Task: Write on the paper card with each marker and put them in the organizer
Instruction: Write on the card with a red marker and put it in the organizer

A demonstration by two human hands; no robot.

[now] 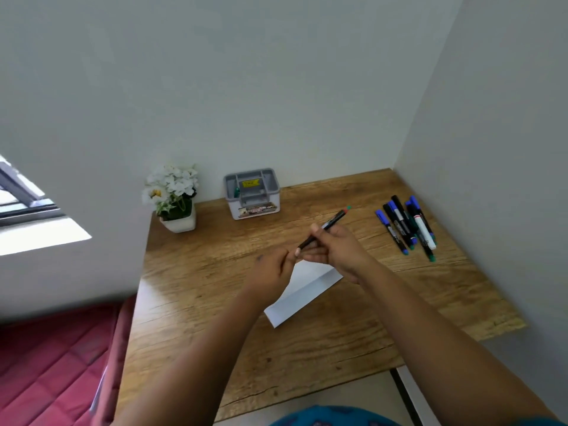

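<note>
A black marker [333, 218] with a green end slants above the wooden desk [215, 318]. My right hand [336, 245] grips its middle. My left hand [276, 269] pinches its lower end, probably the cap; the fingers hide it. Under both hands lies the white paper card [302, 295], partly covered. The grey organizer [252, 193] stands at the back against the wall with one green marker [236, 192] in its left slot. A heap of several markers [407, 227] with blue, black and green caps lies at the right of the desk.
A white pot of white flowers [173, 198] stands at the back left corner. Walls close the desk at the back and right. A red mattress [52, 358] lies left of the desk, below a window [21, 192].
</note>
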